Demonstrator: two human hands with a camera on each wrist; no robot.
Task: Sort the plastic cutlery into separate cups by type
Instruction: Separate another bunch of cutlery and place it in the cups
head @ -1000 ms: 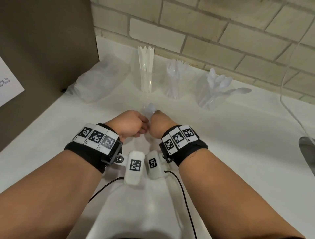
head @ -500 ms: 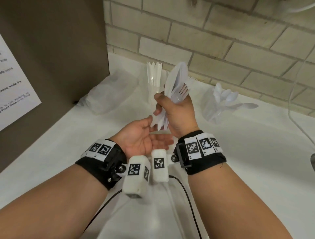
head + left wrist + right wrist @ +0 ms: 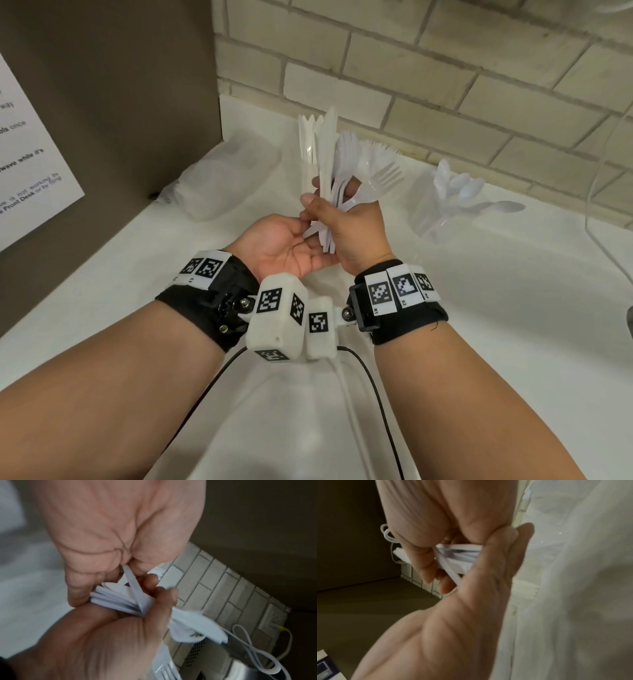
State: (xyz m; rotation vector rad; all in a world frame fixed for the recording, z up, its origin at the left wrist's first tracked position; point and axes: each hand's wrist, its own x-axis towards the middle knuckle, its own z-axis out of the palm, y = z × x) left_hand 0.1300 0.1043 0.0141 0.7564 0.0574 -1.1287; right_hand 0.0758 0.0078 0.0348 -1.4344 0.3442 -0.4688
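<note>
My right hand [image 3: 346, 222] grips a bundle of white plastic cutlery [image 3: 337, 164] upright above the counter: a knife, spoons and a fork. My left hand [image 3: 291, 240] lies palm up just below it. Its thumb and fingers pinch one handle [image 3: 127, 572] at the bundle's lower end, and the handles [image 3: 462, 555] fan out between both hands. At the back stand three clear cups: the knife cup [image 3: 308, 154], the fork cup [image 3: 380, 150] partly hidden behind the bundle, and the spoon cup [image 3: 442, 209] to the right.
A crumpled clear plastic wrap [image 3: 222, 178] lies at the back left of the white counter [image 3: 496, 281]. A brown panel [image 3: 120, 85] with a paper notice closes the left side, a brick wall the back. A white cable [image 3: 596, 212] hangs at the right.
Both hands were low on the counter, closed together. The right hand has lifted the bundle upright; the left hand turned palm up beneath and now pinches one handle.
</note>
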